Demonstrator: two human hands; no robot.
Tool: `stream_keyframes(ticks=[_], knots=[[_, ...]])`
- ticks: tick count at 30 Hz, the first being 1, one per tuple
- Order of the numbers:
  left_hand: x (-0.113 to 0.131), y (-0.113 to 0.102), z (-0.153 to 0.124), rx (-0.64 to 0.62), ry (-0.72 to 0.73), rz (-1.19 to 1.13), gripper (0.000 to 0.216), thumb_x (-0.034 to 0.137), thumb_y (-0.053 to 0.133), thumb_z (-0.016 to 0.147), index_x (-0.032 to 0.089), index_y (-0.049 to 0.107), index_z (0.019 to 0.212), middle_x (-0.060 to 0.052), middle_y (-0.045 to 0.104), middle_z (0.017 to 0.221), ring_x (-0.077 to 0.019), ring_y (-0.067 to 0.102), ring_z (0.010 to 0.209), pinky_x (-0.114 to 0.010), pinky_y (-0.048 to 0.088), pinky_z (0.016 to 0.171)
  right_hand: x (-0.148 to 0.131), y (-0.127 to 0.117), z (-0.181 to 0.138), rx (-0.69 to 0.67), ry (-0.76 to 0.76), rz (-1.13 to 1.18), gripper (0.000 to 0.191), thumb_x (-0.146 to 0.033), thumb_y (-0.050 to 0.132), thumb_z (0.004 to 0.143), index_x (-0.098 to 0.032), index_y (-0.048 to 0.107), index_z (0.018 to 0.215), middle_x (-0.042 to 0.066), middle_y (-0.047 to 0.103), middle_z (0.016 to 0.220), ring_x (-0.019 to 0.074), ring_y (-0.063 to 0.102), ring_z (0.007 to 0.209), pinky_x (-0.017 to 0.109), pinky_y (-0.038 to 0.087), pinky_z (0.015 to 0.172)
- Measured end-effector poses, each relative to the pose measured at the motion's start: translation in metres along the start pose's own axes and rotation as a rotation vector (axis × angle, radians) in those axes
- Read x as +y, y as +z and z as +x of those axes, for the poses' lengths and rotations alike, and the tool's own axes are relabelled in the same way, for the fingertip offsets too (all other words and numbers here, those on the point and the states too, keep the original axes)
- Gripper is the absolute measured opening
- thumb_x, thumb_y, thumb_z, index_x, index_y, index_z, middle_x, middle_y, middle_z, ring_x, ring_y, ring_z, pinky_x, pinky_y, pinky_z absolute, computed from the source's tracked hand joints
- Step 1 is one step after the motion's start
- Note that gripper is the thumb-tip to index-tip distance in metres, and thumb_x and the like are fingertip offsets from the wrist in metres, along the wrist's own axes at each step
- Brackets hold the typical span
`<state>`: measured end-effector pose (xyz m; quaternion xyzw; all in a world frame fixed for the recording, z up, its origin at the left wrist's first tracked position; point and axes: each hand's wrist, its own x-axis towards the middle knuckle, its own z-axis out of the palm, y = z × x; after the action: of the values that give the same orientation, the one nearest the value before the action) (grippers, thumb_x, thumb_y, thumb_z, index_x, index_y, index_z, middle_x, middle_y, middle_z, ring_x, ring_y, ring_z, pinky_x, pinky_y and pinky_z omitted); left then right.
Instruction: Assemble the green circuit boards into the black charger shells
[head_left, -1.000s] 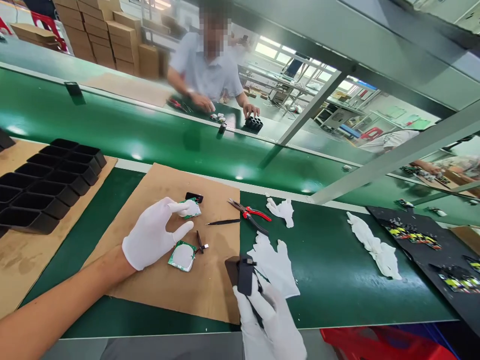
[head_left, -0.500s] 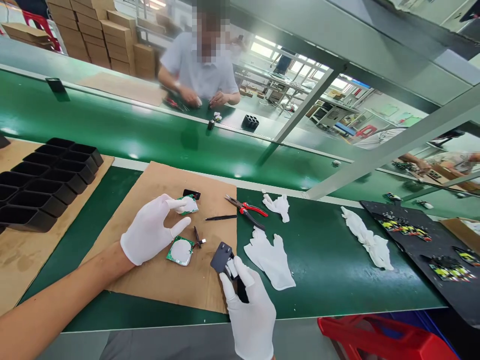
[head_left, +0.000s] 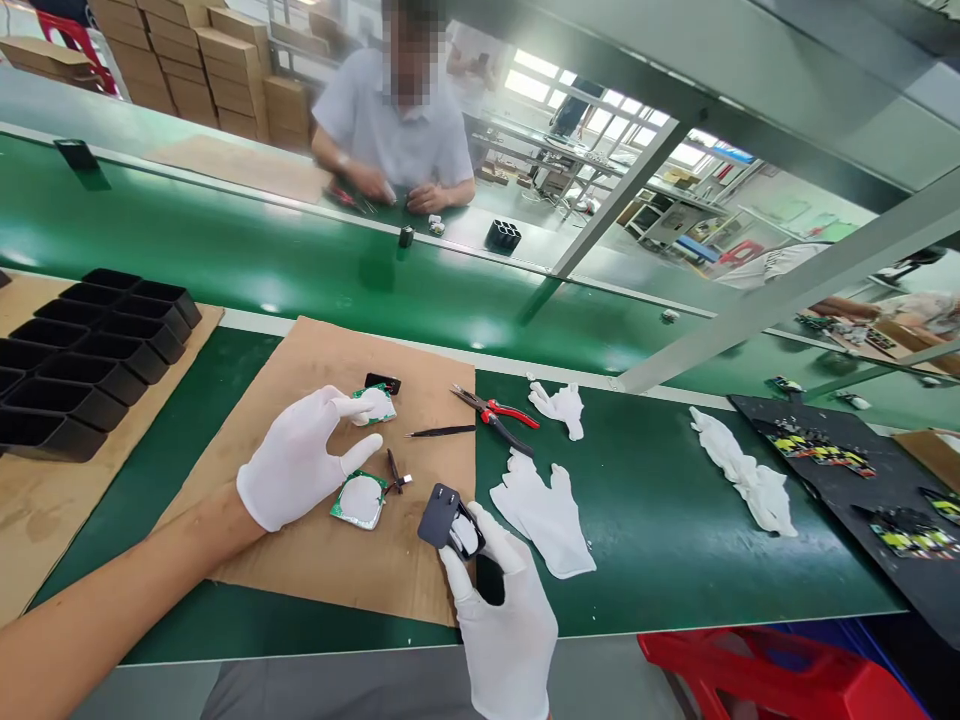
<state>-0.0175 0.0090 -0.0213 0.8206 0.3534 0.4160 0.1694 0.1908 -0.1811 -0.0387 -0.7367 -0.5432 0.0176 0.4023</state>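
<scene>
My right hand (head_left: 504,600), in a white glove, grips a small black plastic case (head_left: 466,535) with a white part inside. A flat dark cover (head_left: 439,515) sits at the case's left side; whether it is attached I cannot tell. My left hand (head_left: 307,462), also gloved, hovers over the cardboard with thumb and index finger spread. Its index fingertip is at the upper green circuit board with a white pad (head_left: 377,404); contact is unclear. Below the thumb lies a second such board (head_left: 360,500), beside a short black lead with a white connector (head_left: 397,480).
Red-handled pliers (head_left: 495,412) and black tweezers (head_left: 441,432) lie right of centre. White gloves (head_left: 551,515) rest nearby. Black bins (head_left: 71,385) stand left, a black tray of boards (head_left: 840,480) right. Beyond the green belt (head_left: 315,265) sits a co-worker (head_left: 394,130).
The black case in my right hand has turned slightly, showing more of its white inside. My left hand has stayed nearly still. Small black pieces on the belt have shifted left.
</scene>
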Motion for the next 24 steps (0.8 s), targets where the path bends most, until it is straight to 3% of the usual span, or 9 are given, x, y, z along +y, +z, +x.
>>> stream_keyframes(ticks=[5,9,13,17,24], knots=[[0.0001,-0.0005,-0.0011,-0.021,0.002,0.004,0.023,0.031,0.062,0.100,0.025,0.061,0.123,-0.002,0.071,0.103,-0.0211,0.071,0.092,-0.035,0.056,0.083,-0.0002,-0.0005,0.0038,-0.007,-0.163,0.023,0.038,-0.018,0.068,0.099,-0.031,0.069,0.135,0.005,0.075,0.126,0.0178,0.075,0.112,0.028,0.061,0.099],[-0.0001,-0.0005,-0.0020,-0.033,0.010,-0.002,0.023,0.029,0.063,0.100,0.024,0.061,0.122,-0.002,0.070,0.102,-0.0211,0.071,0.092,-0.035,0.055,0.082,-0.0029,-0.0027,0.0060,-0.019,-0.152,0.077,0.034,-0.020,0.068,0.099,-0.030,0.068,0.132,0.005,0.076,0.122,0.0174,0.076,0.110,0.027,0.062,0.095],[-0.0003,-0.0001,-0.0014,-0.025,0.025,0.008,0.023,0.028,0.065,0.100,0.024,0.061,0.122,-0.002,0.070,0.103,-0.0206,0.070,0.092,-0.033,0.054,0.082,-0.0027,-0.0032,0.0051,-0.020,-0.086,0.020,0.043,-0.026,0.070,0.099,-0.029,0.064,0.141,0.006,0.076,0.122,0.0187,0.077,0.105,0.026,0.064,0.089],[-0.0008,0.0000,-0.0011,-0.025,0.039,0.016,0.023,0.028,0.065,0.100,0.023,0.061,0.122,-0.002,0.069,0.103,-0.0202,0.070,0.092,-0.033,0.053,0.082,-0.0009,-0.0019,0.0051,-0.075,-0.140,0.044,0.036,-0.020,0.065,0.101,-0.032,0.070,0.134,0.005,0.074,0.125,0.0176,0.075,0.111,0.026,0.062,0.096],[-0.0012,0.0000,-0.0034,-0.050,0.023,0.015,0.025,0.029,0.067,0.099,0.024,0.060,0.123,-0.002,0.069,0.103,-0.0205,0.069,0.092,-0.034,0.053,0.082,0.0008,-0.0011,0.0019,-0.024,-0.184,-0.056,0.033,-0.023,0.063,0.104,-0.031,0.069,0.135,0.003,0.073,0.135,0.0157,0.076,0.111,0.023,0.060,0.099]])
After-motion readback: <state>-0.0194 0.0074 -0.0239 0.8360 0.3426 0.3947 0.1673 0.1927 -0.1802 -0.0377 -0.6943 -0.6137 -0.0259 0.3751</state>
